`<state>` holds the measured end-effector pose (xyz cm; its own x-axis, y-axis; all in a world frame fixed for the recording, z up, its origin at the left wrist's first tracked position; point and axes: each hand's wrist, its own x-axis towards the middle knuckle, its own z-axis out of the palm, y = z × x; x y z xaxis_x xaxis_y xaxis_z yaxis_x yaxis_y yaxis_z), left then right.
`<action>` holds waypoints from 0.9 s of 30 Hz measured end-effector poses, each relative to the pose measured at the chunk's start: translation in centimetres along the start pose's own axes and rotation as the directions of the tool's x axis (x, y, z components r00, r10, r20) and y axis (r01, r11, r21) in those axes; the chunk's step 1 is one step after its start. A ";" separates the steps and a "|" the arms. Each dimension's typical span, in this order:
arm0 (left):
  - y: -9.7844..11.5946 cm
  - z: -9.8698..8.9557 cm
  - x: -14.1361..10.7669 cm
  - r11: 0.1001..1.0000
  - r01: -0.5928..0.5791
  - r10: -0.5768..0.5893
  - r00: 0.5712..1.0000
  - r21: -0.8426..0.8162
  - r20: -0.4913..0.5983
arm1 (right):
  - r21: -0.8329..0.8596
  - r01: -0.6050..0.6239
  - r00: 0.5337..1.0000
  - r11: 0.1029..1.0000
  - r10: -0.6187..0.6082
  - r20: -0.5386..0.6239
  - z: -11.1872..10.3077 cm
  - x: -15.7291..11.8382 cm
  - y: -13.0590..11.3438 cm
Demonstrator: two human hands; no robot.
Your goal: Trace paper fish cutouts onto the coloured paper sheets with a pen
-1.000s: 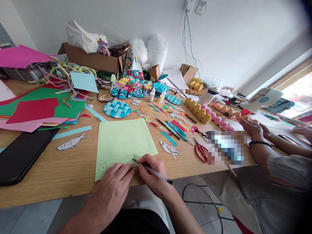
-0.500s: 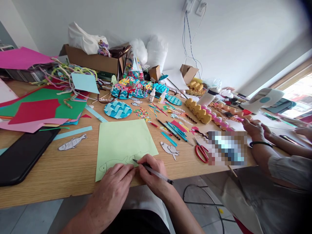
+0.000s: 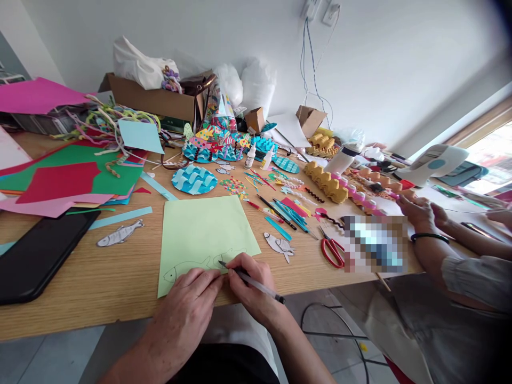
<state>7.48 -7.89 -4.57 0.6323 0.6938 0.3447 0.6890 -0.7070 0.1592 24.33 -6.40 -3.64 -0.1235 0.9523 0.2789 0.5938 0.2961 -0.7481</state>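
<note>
A light green sheet of paper lies at the table's front edge, with two fish outlines drawn along its lower part. My left hand rests flat on the sheet's lower edge, its fingers stretched out and partly covering the left fish. Pinched in my right hand is a pen, its tip touching the paper at the head of the right fish. Cut-out paper fish lie on both sides of the sheet, one on the left and an overlapping pair on the right.
A black phone and coloured papers lie on the left. Red-handled scissors, pens and a woven blue oval lie beyond the sheet and rightward. Another person's hands are at the right.
The whole view has shifted very slightly. My hands and the pen show almost no movement on the paper.
</note>
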 end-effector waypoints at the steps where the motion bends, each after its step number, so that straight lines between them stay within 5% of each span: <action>1: 0.0 0.0 0.0 1.000 0.010 -0.010 1.000 0.001 0.002 | 0.001 -0.001 1.000 1.000 0.001 -0.003 0.0 0.0 0.0; 27: -0.1 -0.3 0.0 1.000 -0.012 0.012 1.000 0.001 0.026 | -0.014 -0.024 1.000 1.000 0.024 -0.006 -0.2 0.0 -0.3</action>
<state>7.36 -7.87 -4.27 0.6495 0.6887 0.3223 0.6819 -0.7151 0.1539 24.28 -6.48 -3.28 -0.1043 0.9588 0.2643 0.6075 0.2718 -0.7463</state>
